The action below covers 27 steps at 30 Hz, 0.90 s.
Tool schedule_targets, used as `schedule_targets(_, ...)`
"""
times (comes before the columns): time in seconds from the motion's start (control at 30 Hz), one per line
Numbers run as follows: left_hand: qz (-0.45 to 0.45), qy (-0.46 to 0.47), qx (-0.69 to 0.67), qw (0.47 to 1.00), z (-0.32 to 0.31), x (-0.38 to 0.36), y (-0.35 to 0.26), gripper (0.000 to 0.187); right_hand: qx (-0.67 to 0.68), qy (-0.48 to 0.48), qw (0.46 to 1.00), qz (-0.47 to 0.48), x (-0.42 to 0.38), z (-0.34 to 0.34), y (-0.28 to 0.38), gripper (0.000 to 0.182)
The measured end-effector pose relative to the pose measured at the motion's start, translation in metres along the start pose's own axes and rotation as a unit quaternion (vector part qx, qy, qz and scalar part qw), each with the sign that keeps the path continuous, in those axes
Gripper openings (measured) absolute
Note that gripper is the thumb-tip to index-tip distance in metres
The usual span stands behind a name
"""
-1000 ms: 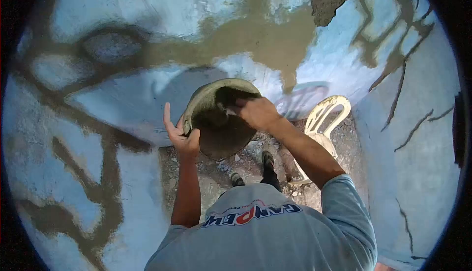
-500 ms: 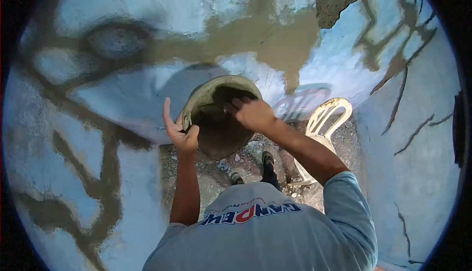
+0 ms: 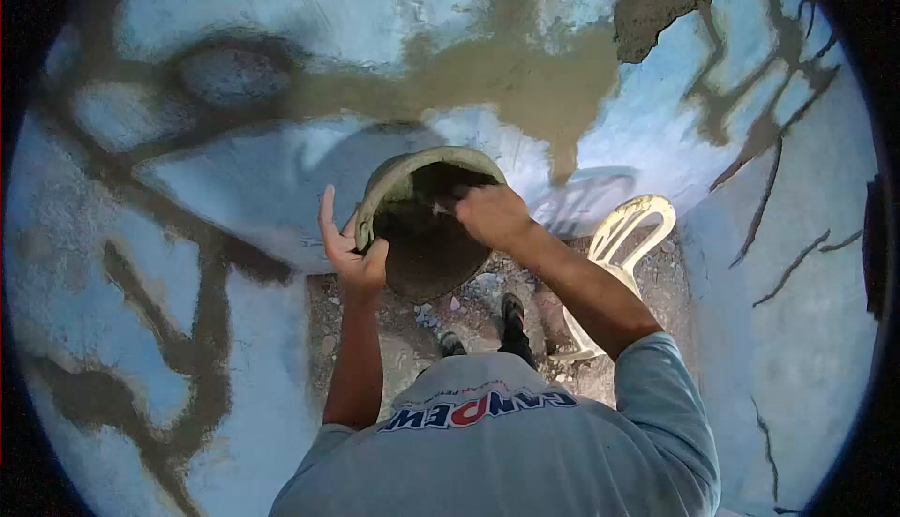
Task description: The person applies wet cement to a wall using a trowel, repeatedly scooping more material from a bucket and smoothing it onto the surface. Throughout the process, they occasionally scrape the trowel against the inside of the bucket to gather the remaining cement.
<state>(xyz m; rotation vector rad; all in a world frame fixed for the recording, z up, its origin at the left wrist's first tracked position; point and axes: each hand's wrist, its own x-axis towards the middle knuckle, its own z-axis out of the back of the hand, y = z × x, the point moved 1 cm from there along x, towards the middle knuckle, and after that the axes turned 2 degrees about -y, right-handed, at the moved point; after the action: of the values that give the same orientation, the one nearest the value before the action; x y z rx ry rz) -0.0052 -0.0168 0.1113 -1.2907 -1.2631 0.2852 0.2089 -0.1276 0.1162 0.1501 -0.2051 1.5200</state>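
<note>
The left hand [image 3: 356, 262] still grasps the bucket [image 3: 392, 182]; grip unclear on the right hand [image 3: 495, 217].

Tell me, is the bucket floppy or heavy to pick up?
Probably fairly stiff: the bucket looks round and open, though tilted. Perhaps not too heavy, since only the left hand seems to grip its edge. Being round, it might roll if dropped.

Left hand [image 3: 352, 259], left of center, is raising one finger [image 3: 326, 209]; right hand [image 3: 494, 216], near center, is curling inward.
</note>
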Motion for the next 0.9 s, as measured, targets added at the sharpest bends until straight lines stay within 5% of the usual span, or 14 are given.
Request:
schedule_targets(0.13, 0.01, -0.001, -0.014, 1.0, -0.003, -0.003, 0.0, 0.098, -0.016, 0.172, 0.983, 0.063, 0.002, 0.011, 0.015, 0.016)
schedule_targets(0.23, 0.018, -0.012, -0.028, 0.999, -0.001, -0.004, 0.008, 0.097, -0.014, 0.041, 0.997, 0.058, 0.005, -0.001, 0.001, 0.017)
schedule_targets(0.37, 0.012, 0.007, 0.003, 1.0, 0.005, -0.007, 0.007, 0.098, -0.007, 0.198, 0.979, 0.058, 0.008, 0.006, 0.019, 0.018)
schedule_targets(0.47, 0.016, 0.0, -0.034, 0.999, 0.001, -0.004, 0.007, 0.097, -0.015, 0.099, 0.995, 0.026, 0.011, -0.007, 0.004, 0.019)
schedule_targets(0.73, 0.037, -0.005, -0.038, 0.999, 0.005, -0.009, 0.013, 0.096, -0.042, 0.128, 0.989, 0.053, 0.0, 0.007, 0.006, 0.019)
schedule_targets(0.9, 0.038, 0.007, 0.035, 0.999, 0.001, -0.014, 0.002, 0.096, -0.044, 0.126, 0.991, -0.026, 0.004, 0.018, 0.009, 0.022)
